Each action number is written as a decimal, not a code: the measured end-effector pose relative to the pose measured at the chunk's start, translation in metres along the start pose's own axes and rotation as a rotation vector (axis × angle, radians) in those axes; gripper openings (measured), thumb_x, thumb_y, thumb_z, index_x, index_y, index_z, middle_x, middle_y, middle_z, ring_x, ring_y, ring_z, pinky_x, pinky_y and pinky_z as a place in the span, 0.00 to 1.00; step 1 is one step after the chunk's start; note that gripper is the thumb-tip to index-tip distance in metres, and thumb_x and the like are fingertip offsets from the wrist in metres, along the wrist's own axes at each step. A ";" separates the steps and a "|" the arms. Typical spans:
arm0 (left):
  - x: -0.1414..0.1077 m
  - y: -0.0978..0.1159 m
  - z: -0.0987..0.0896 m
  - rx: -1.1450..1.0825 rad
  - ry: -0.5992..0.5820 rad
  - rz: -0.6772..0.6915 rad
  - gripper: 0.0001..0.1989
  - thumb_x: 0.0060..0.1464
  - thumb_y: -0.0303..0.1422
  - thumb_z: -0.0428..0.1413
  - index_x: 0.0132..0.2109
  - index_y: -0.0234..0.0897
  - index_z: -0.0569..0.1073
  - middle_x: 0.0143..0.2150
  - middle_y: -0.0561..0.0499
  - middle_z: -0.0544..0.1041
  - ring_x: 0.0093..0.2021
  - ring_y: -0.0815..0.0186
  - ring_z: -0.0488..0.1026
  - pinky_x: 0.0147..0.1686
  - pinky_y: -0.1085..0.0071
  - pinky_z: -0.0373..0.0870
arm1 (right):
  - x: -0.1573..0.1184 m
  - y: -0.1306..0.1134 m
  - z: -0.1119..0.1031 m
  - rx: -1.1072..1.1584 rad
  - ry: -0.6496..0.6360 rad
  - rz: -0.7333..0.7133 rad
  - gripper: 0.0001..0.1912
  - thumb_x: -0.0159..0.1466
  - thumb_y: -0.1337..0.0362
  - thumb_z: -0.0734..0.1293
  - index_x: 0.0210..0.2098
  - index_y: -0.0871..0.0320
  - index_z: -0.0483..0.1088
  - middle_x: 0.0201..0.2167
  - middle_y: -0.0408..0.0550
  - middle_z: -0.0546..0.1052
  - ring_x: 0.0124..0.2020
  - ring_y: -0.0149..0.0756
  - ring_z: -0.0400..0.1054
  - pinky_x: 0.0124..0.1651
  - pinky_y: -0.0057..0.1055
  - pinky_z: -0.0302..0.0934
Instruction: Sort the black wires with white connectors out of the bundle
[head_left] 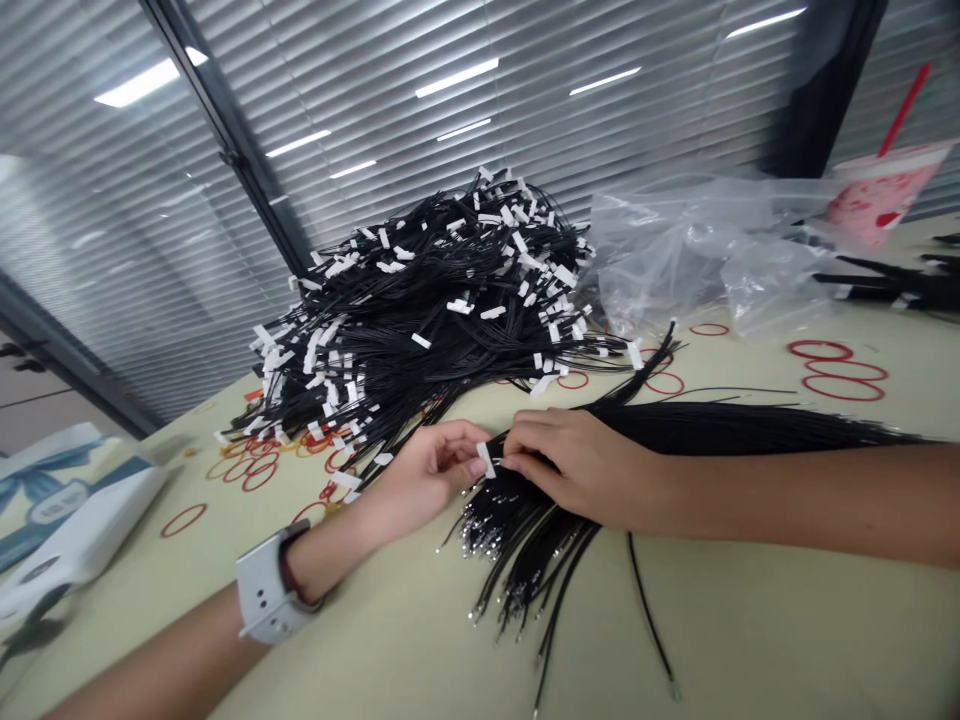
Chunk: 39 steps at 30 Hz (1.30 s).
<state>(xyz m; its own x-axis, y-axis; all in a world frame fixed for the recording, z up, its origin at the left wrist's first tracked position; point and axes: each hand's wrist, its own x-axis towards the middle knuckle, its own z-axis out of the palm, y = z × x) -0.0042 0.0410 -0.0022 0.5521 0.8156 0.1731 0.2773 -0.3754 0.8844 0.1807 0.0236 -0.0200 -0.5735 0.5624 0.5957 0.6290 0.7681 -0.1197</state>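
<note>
The left hand [424, 483] pinches a white connector [486, 460], while the right hand [577, 468] closes over a bundle of black wires [720, 428] lying lengthwise rightward along the table [742, 640], its metal ends [480, 540] splaying nearward, a wire pile [420, 300] just beyond.

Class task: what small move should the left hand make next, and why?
Probably pull the white connector clear of the black wire bundle: the left hand pinches it right beside the right hand, which holds the bundle.

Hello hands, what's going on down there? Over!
Left hand pinching white connector. Right hand gripping black wire bundle. Big wire heap behind them.
</note>
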 end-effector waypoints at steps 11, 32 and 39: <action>0.006 0.000 -0.006 -0.131 0.019 -0.003 0.06 0.50 0.28 0.55 0.37 0.30 0.69 0.31 0.51 0.70 0.31 0.72 0.64 0.34 0.75 0.58 | -0.001 0.003 -0.003 0.074 0.199 -0.009 0.09 0.63 0.68 0.56 0.33 0.61 0.67 0.31 0.45 0.68 0.34 0.27 0.61 0.38 0.25 0.55; 0.003 0.000 -0.003 -0.183 0.023 -0.009 0.05 0.51 0.28 0.54 0.37 0.30 0.68 0.30 0.53 0.70 0.30 0.74 0.65 0.34 0.76 0.59 | -0.006 0.003 0.004 0.006 0.131 0.082 0.11 0.61 0.69 0.57 0.43 0.59 0.57 0.26 0.42 0.69 0.27 0.28 0.64 0.30 0.26 0.56; 0.003 -0.001 -0.002 -0.136 0.048 -0.027 0.06 0.50 0.27 0.55 0.37 0.31 0.68 0.31 0.52 0.70 0.31 0.73 0.65 0.33 0.75 0.59 | -0.004 0.005 0.005 0.070 0.143 0.091 0.11 0.60 0.69 0.56 0.43 0.56 0.55 0.26 0.39 0.68 0.26 0.26 0.63 0.28 0.24 0.53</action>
<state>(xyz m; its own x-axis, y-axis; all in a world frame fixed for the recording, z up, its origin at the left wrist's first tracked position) -0.0040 0.0449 -0.0021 0.5072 0.8457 0.1661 0.1802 -0.2925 0.9391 0.1832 0.0267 -0.0271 -0.4320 0.5852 0.6862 0.6343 0.7381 -0.2302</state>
